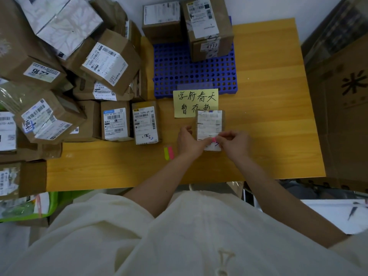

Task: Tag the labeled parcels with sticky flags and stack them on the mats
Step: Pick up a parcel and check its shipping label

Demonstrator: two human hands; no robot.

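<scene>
A small brown parcel (pixel 209 124) with a white shipping label lies on the wooden table in front of me. My left hand (pixel 189 143) grips its near left corner. My right hand (pixel 234 144) pinches a pink sticky flag (pixel 213 139) against the label's lower edge. A pad of green and pink sticky flags (pixel 168 153) lies on the table just left of my left hand. A blue perforated mat (pixel 179 70) lies farther back, with a tall labeled box (pixel 209 30) marked 4713 and another box (pixel 161 20) at its far end.
A yellow handwritten note (pixel 194 101) sits between the mat and the parcel. A heap of labeled cardboard parcels (pixel 103 64) fills the table's left side. Two upright labeled parcels (pixel 145 122) stand near it. Large cartons (pixel 342 92) stand on the right.
</scene>
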